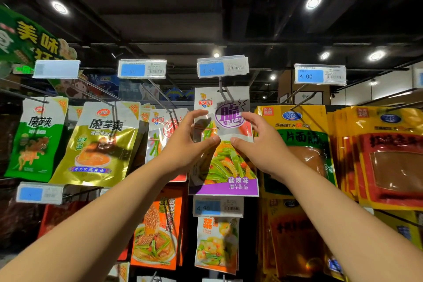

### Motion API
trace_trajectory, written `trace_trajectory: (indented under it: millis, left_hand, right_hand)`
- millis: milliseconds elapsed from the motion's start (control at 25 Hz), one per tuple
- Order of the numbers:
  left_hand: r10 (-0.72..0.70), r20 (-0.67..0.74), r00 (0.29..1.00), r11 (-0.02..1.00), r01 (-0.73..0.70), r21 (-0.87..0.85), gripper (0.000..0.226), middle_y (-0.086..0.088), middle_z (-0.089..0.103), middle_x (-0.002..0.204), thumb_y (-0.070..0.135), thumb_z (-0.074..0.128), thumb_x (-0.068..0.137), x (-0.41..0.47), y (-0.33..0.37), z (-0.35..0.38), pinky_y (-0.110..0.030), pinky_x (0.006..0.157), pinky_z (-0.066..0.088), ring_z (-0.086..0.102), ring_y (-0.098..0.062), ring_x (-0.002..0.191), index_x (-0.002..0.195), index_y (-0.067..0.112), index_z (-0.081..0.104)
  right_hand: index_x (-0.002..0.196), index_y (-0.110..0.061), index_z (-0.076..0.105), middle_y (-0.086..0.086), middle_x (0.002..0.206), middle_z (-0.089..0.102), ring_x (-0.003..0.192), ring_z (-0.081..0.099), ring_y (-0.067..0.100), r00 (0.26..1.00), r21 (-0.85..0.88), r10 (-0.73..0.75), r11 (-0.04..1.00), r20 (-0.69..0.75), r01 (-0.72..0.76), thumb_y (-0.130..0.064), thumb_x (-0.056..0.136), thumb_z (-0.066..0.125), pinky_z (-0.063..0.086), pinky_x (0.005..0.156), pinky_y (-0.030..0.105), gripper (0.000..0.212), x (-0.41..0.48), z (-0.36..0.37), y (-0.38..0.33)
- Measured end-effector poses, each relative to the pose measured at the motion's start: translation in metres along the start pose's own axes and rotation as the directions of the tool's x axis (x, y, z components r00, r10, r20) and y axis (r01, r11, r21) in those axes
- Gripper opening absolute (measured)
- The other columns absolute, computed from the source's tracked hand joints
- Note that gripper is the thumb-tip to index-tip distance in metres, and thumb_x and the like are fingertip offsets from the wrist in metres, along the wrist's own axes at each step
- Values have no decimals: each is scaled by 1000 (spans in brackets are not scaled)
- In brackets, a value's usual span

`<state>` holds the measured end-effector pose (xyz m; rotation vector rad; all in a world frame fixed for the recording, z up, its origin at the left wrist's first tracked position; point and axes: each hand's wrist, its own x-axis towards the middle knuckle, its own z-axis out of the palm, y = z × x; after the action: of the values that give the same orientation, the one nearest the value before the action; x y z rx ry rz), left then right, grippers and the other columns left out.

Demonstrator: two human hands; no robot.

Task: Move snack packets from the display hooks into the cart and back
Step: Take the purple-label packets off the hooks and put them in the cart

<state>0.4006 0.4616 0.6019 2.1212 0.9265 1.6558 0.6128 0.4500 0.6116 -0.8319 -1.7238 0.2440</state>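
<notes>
A white and purple snack packet (231, 167) with green vegetables printed on it hangs from a metal display hook (220, 86) under a 4.90 price tag (223, 67). My left hand (185, 142) grips the packet's left edge, thumb on the front and fingers curled over the side. My right hand (263, 144) grips its right edge the same way. The two thumbs nearly meet at the packet's middle. The hook passes through the hole at the packet's top. No cart is in view.
Neighbouring hooks carry a red and white packet (160, 142), a gold packet (98, 144) and a green packet (34, 142) to the left, and thick rows of yellow packets (304, 144) to the right. An orange packet (158, 229) and a small white one (216, 245) hang below.
</notes>
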Motion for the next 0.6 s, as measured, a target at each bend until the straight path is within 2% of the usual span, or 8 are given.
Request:
trace_trajectory:
  millis: [40,120,240,320,400,480,520,600]
  left_hand:
    - [-8,-3,1000,1000,8,29,44,10,67,119,25,81,88,4,-2,1,-24,83,53,66,-5,103,124,35,57]
    - [1,-21,1000,986,2,167,29,8,65,101,26,83,87,12,-8,6,-22,71,48,62,-8,88,106,27,60]
    - [-12,22,1000,937,3,349,33,15,60,99,27,83,86,17,-19,10,-11,60,41,55,-1,78,108,29,58]
    - [-33,84,996,920,-2,391,42,13,60,101,24,83,86,17,-27,11,-13,61,44,57,-4,76,117,29,55]
    - [-32,103,994,891,-18,453,48,12,61,101,20,82,87,17,-33,11,-18,61,44,55,-10,72,125,26,54]
    - [-33,86,996,865,-15,502,52,5,62,118,15,80,88,20,-37,14,-25,72,44,57,-16,86,133,21,55]
    - [-39,71,997,853,-4,522,53,-2,62,123,13,79,88,21,-39,15,-26,77,42,57,-20,95,135,19,55]
    - [-71,48,996,830,32,557,55,-15,62,125,12,75,90,22,-43,17,-28,77,40,60,-31,102,140,18,54]
  right_hand:
    - [147,-29,42,-13,135,54,123,54,9,1000,-56,-5,998,-7,5,-22,88,78,51,100,33,70,4,0,5]
    - [149,-27,41,-5,145,51,127,50,11,1000,-147,-10,989,-15,7,-21,86,78,45,100,28,73,12,3,14]
    - [150,-26,39,-3,144,54,128,51,16,1000,-250,2,968,-10,-5,-17,85,78,38,88,15,77,19,8,28]
    - [147,-26,39,-1,138,57,126,55,22,1000,-303,26,953,-11,-28,-16,84,78,39,78,13,75,20,9,38]
    - [148,-23,36,5,136,58,119,59,29,996,-413,80,909,40,-56,-20,84,78,46,83,25,77,20,10,47]
    - [149,-22,32,10,126,61,104,61,30,981,-537,160,840,109,-77,-22,85,78,53,81,36,79,18,14,52]
    - [149,-23,31,9,118,62,95,60,27,973,-572,187,817,134,-79,-23,85,78,53,78,38,79,17,17,54]
    - [149,-24,30,2,100,58,83,57,21,964,-594,205,802,170,-66,-23,87,76,49,67,33,78,17,23,56]
